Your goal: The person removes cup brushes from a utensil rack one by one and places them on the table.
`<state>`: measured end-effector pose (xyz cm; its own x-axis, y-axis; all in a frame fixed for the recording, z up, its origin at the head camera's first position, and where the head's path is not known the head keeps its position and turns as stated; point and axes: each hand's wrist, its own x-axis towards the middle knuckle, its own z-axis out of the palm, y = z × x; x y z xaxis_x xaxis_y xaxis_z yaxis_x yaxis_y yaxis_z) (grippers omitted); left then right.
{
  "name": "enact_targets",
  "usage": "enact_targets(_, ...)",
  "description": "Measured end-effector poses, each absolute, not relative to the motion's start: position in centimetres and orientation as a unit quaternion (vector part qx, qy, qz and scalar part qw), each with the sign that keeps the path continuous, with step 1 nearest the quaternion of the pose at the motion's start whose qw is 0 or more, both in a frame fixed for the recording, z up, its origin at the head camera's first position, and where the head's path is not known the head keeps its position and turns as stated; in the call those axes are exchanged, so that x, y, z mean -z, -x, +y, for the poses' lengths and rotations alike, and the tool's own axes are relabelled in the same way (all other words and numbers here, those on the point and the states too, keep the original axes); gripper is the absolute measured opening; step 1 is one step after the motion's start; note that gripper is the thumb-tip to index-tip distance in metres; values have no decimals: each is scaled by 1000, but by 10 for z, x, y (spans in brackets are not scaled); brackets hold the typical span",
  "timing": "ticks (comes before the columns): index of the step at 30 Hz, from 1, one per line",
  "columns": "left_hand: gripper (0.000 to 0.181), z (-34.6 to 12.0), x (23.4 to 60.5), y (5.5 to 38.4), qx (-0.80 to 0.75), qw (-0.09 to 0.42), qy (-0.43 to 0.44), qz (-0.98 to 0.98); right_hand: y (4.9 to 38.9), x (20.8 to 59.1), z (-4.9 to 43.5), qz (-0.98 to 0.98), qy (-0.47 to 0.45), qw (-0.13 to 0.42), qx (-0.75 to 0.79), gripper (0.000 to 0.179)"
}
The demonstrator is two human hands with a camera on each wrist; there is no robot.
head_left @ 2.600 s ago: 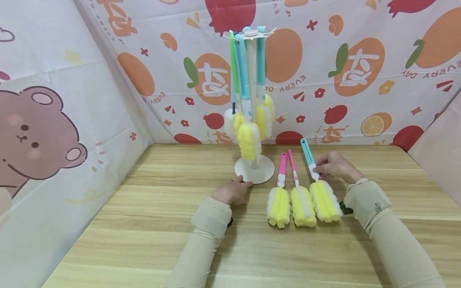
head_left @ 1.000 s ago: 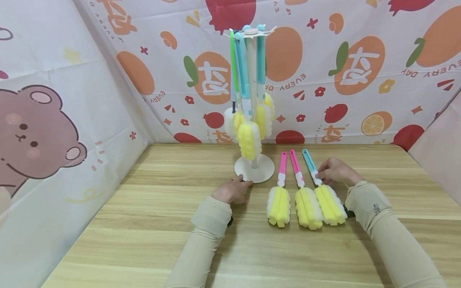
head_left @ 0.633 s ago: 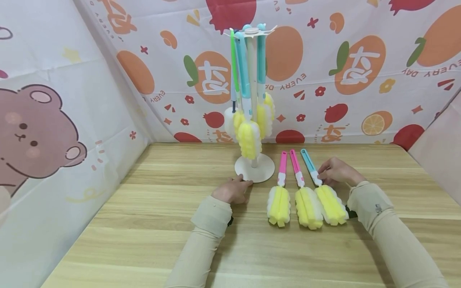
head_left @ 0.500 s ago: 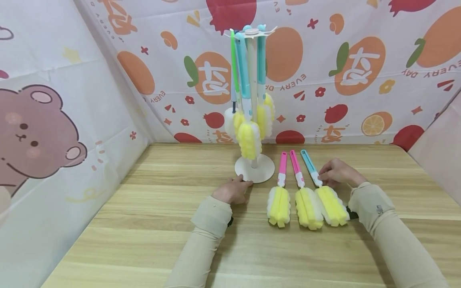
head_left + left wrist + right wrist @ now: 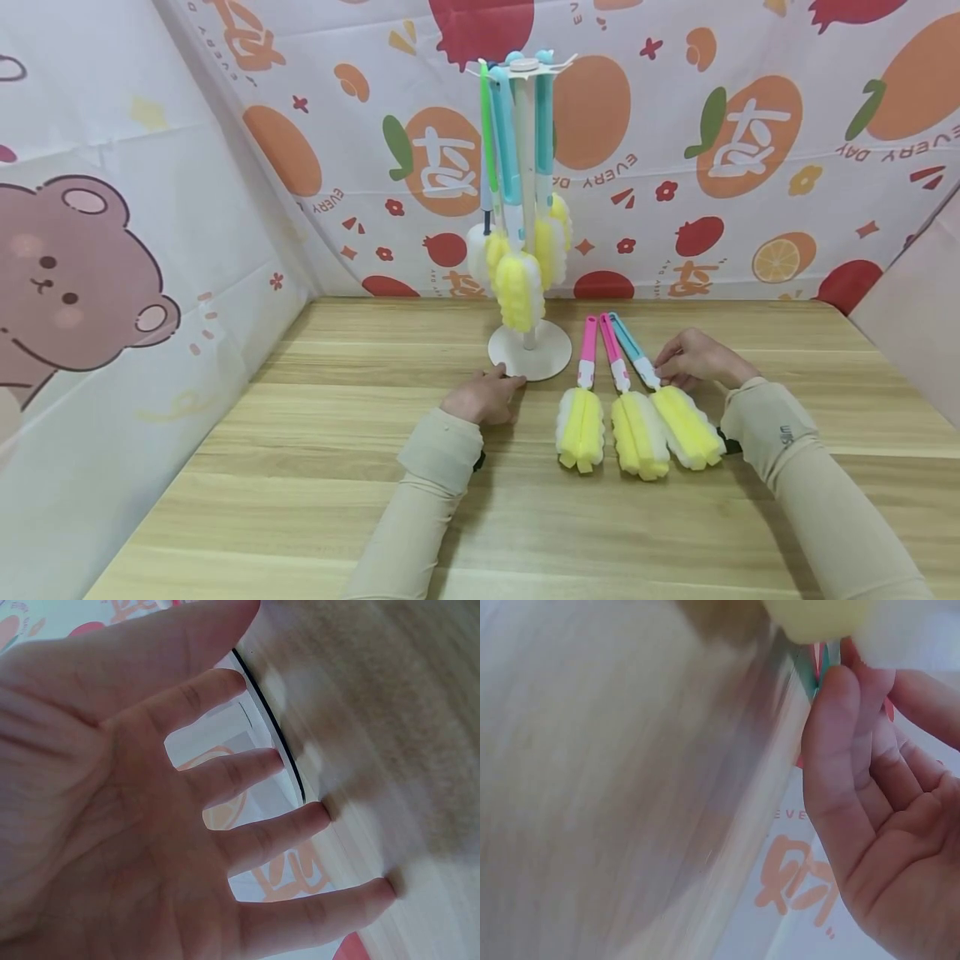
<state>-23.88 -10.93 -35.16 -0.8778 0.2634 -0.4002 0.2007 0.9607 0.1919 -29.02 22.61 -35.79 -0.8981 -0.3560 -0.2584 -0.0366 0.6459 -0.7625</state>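
Three bottle brushes with yellow-and-white sponge heads lie on the wooden table in the head view: a pink-handled brush (image 5: 581, 429), a second pink one (image 5: 639, 435) and a teal-handled brush (image 5: 686, 427). My right hand (image 5: 699, 357) has its fingertips at the teal brush's white collar, fingers (image 5: 832, 727) bent. The teal handle's end meets the middle pink handle's end. My left hand (image 5: 483, 398) lies at the white round base (image 5: 546, 358) of the brush stand. Its straight fingers (image 5: 262, 840) spread over the base's rim and the table.
From the stand's top hooks hang several brushes (image 5: 517, 292) with teal, green and dark handles. A fruit-printed cloth (image 5: 667, 242) closes off the back of the table (image 5: 337, 517). At the left is a white cloth (image 5: 217, 350) with a bear print.
The right hand has shifted slightly left, and the teal handle has swung left until it meets the middle pink one. The middle brush has shifted a little left too. The left hand stays put.
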Motion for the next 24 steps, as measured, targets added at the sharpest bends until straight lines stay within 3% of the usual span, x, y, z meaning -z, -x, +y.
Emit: enact_targets(24,61,-109,352,240,-76,216,-120,966,291,355,223,873,128,224,414,22)
